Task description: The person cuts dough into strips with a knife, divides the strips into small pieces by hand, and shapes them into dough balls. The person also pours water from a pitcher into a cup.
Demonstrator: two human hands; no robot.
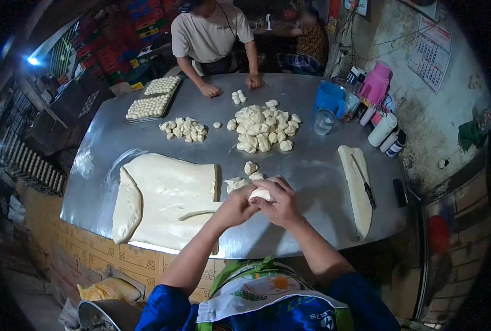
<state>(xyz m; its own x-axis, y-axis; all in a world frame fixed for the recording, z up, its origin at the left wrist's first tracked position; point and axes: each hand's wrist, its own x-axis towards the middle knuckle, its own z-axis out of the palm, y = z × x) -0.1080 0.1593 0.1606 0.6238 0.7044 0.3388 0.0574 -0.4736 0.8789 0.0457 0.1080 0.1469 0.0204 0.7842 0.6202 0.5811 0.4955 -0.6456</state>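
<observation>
Above the near edge of the table, my left hand (237, 206) and my right hand (280, 205) meet around a small piece of dough (262, 195). Both have their fingers curled on it; part of the dough is hidden by them. Just beyond my hands lie a few loose dough pieces (250, 168), some partly covered by my fingers. To the left spreads a large slab of dough (168, 185) with a folded flap at its left end. A narrow dough strip (198, 210) lies on the slab and reaches toward my left wrist.
A knife (365, 185) rests on a long dough strip (353, 193) at right. Beyond are dough heaps (264, 127) (183, 129), a tray of dough balls (152, 105), a blue pitcher (328, 98) and bottles (383, 129). A co-worker (212, 38) stands across the metal table (306, 182).
</observation>
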